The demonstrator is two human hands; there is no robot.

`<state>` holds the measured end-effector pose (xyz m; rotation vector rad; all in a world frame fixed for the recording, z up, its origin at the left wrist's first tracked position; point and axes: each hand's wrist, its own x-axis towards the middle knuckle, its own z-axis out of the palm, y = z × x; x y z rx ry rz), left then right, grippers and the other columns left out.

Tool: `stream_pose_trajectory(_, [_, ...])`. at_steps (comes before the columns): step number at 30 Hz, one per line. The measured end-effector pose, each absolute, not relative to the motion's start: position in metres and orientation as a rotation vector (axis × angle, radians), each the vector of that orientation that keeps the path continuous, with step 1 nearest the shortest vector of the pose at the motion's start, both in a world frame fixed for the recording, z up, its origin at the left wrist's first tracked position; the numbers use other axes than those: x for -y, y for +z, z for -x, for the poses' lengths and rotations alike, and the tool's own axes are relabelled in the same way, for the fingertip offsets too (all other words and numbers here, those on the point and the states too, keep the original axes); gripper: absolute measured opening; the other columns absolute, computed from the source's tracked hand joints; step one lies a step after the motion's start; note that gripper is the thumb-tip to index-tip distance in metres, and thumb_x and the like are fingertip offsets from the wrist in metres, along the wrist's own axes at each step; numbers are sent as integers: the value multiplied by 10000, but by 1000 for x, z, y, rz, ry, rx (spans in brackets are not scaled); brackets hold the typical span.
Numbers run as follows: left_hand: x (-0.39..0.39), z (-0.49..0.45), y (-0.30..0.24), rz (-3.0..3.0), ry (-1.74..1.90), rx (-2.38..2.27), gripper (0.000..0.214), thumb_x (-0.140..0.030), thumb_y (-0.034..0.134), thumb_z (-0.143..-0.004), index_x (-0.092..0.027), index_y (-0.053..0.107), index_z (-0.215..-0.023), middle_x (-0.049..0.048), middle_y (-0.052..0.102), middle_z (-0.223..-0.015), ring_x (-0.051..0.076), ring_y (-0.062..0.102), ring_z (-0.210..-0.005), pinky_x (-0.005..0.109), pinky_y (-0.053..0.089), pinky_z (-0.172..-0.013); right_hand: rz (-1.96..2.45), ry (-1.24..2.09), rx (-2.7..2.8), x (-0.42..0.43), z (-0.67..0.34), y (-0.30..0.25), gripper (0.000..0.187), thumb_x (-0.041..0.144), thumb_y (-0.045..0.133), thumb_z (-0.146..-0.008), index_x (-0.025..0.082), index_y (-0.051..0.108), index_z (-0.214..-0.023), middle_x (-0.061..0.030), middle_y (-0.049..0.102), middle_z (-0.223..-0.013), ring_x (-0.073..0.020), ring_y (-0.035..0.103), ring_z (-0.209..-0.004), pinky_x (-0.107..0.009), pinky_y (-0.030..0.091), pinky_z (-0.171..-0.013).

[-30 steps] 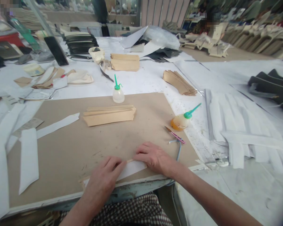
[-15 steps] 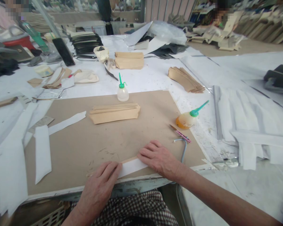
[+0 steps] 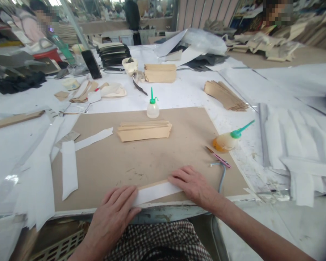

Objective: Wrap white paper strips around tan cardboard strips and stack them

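My left hand (image 3: 114, 211) lies flat, fingers spread, on the left end of a white strip (image 3: 156, 191) that sits over a tan strip at the near edge of the brown board (image 3: 141, 163). My right hand (image 3: 194, 185) presses flat on the strip's right end. Both hands rest palm down and hold nothing. A stack of tan strips (image 3: 144, 131) lies in the middle of the board. A small glue bottle with a green nozzle (image 3: 153, 106) stands behind it.
A second glue bottle (image 3: 228, 139) lies on its side right of the board, with a pink-handled tool (image 3: 217, 157) and a bent metal tool (image 3: 220, 173) near my right hand. White strips (image 3: 69, 166) lie left, white sheets (image 3: 296, 145) right. More tan stacks (image 3: 225, 95) sit further back. Other people are at the back.
The view has shifted, so everything sits further right in the frame. My hands have stayed on the white strip, sliding slightly apart along it.
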<state>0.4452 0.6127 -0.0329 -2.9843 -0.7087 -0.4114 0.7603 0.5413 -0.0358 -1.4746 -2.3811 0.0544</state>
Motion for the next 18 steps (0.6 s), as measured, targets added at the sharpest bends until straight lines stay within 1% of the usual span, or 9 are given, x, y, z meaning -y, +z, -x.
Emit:
stream_pose_trajectory(2, [-620, -432, -34, 2961, -387, 643, 362, -303, 555, -1002, -132, 592, -1319, 121, 676, -1317, 285, 606, -1198, 459, 387, -1063, 1499, 68, 2329, -541, -752, -37, 223, 75, 570, -965, 154, 646, -1159, -97, 657, -1077, -237, 542, -954, -373, 469, -855])
stream_pose_trajectory(5, [-641, -401, -36, 2926, -317, 588, 325, -246, 523, -1007, -182, 609, -1314, 97, 655, -1369, 286, 591, -1253, 473, 367, -1088, 1529, 101, 2273, -544, -729, -37, 220, 74, 571, -962, 157, 646, -1151, -90, 649, -1049, -235, 537, -942, -359, 476, -838])
stream_pose_trajectory(7, [-662, -378, -35, 2894, -263, 603, 320, -242, 492, -1010, -227, 617, -1304, 81, 641, -1393, 291, 571, -1283, 491, 364, -1092, 1539, 135, 2236, -550, -709, -38, 234, 70, 585, -950, 155, 641, -1160, -90, 648, -1043, -235, 540, -944, -354, 484, -831])
stream_pose_trajectory(9, [-684, -355, -30, 2863, -239, 656, 311, -249, 479, -1001, -257, 628, -1273, 74, 651, -1375, 305, 564, -1286, 518, 374, -1078, 1552, 165, 2195, -559, -691, -39, 259, 55, 598, -933, 148, 632, -1172, -91, 650, -1049, -237, 548, -951, -356, 494, -833])
stream_pose_trajectory(11, [-701, -341, -21, 2824, -253, 790, 308, -223, 466, -980, -260, 637, -1234, 89, 644, -1370, 334, 559, -1278, 544, 405, -1036, 1570, 172, 2167, -567, -677, -40, 266, 47, 601, -926, 143, 624, -1173, -95, 651, -1062, -244, 557, -960, -363, 504, -836])
stream_pose_trajectory(14, [-706, -346, -3, 2749, -435, 1056, 353, -182, 426, -964, -218, 593, -1273, 134, 615, -1365, 361, 557, -1241, 570, 435, -994, 1576, 169, 2165, -573, -670, -43, 275, 58, 586, -940, 143, 606, -1201, -103, 648, -1083, -247, 564, -969, -369, 514, -847])
stream_pose_trajectory(16, [-692, -371, 3, 2767, -613, 1168, 358, -180, 416, -978, -196, 555, -1307, 137, 619, -1320, 330, 561, -1211, 542, 440, -1019, 1566, 148, 2170, -574, -671, -45, 291, 63, 566, -951, 143, 591, -1230, -108, 647, -1091, -245, 566, -975, -370, 516, -856])
stream_pose_trajectory(18, [-672, -408, 0, 2911, -767, 1195, 302, -189, 440, -996, -201, 564, -1271, 107, 628, -1249, 254, 584, -1152, 428, 475, -1014, 1567, 100, 2174, -572, -673, -47, 294, 71, 550, -962, 140, 583, -1246, -117, 648, -1100, -247, 567, -977, -376, 516, -860])
